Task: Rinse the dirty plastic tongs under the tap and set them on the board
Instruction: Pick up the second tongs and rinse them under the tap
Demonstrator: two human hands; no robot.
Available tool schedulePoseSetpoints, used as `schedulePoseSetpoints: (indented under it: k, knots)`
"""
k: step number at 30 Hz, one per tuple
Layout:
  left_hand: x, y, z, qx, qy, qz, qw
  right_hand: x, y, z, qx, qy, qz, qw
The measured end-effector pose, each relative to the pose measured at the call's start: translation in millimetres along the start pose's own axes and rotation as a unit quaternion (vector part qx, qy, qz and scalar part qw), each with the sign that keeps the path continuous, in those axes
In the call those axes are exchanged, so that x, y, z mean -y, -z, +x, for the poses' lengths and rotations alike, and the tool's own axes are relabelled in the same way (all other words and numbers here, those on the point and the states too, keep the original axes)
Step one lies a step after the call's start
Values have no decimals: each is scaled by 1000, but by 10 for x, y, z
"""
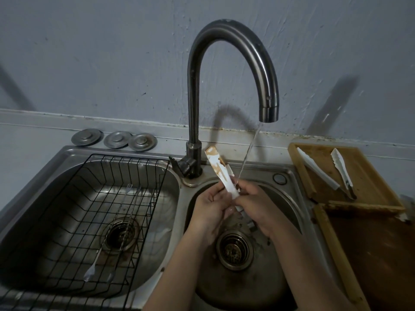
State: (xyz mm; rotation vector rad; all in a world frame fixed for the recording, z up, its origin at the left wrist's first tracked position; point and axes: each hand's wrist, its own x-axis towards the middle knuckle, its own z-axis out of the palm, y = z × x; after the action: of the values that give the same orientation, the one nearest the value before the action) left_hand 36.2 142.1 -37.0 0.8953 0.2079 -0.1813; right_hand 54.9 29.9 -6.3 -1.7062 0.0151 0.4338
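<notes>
Three tongs [219, 169] [317, 168] [342, 170], three sink plugs [87, 137] [117, 140] [142, 142], two basins [157, 176] [289, 212].

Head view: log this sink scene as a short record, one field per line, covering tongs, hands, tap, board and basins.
tongs in hand: white plastic tongs, brown residue on the upper end, tilted up toward the tap base
left hand: left hand grips the lower part of the tongs
right hand: right hand grips the tongs from the other side
tap: tap running, stream landing at the hands
board: wooden board right of the sink, two white tongs lying on it
left basin: black wire rack with thin metal forks
right basin: drain strainer below the hands
</notes>
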Motion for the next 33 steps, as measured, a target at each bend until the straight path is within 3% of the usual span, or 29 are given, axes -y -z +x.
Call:
schedulePoseSetpoints:
  k: [4, 9, 11, 13, 15, 20, 24, 30, 33]
  knots:
    - [-19, -11, 18, 5, 6, -42, 999, -12, -43, 19, -41, 37, -2, 998]
    - [-49, -81, 47, 10, 1, -48, 999, -15, -27, 81, -124, 90, -121, 981]
    - [-80, -98, 52, -1, -6, -26, 1000, -21, -2, 75, -78, 93, -98, 988]
    - [-105, -99, 78, -22, -1, -16, 1000, -41, 49, 53, 20, 79, -50, 995]
    - [-107, -91, 98, -35, 14, -16, 999, -82, 121, 44, 54, 71, -82, 993]
    - [-74, -129, 104, -16, 25, -35, 999, -90, 100, 40, -75, 100, -62, 990]
    - [-48, -142, 51, -10, 38, -14, 999, -108, 89, 15, -136, 122, -155, 971]
    - [3, -209, -52, 7, 54, 33, 998, -142, 94, -66, -56, 9, -119, 991]
    - [26, -172, -72, 13, 67, 44, 997, -177, 163, -119, -66, -9, -207, 976]
